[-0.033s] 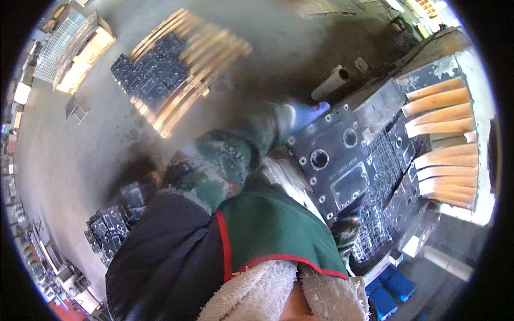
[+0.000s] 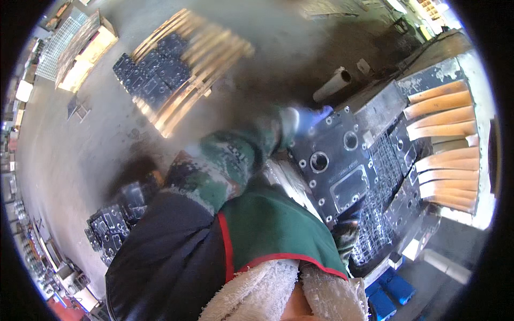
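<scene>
A black, flat metal plate (image 2: 334,152) with round holes and a raised rounded-rectangle outline lies before me, to the right of my body. My left hand (image 2: 310,119), in a blue glove and blurred, grips the plate's far-left edge. My right hand (image 2: 350,214) is at the plate's near edge, closed against it; shadow and the plate hide most of its fingers. Under and beyond the plate is a wire mesh (image 2: 375,214) on the bench. Another dark plate (image 2: 404,203) rests on that mesh at the right.
Tan curtain strips (image 2: 441,117) hang at the machine opening on the right. Across the floor, a wooden pallet (image 2: 176,109) carries several black plates (image 2: 155,72). More black castings (image 2: 110,230) stand at lower left. A pale pipe (image 2: 332,85) and blue objects (image 2: 396,286) are near the bench.
</scene>
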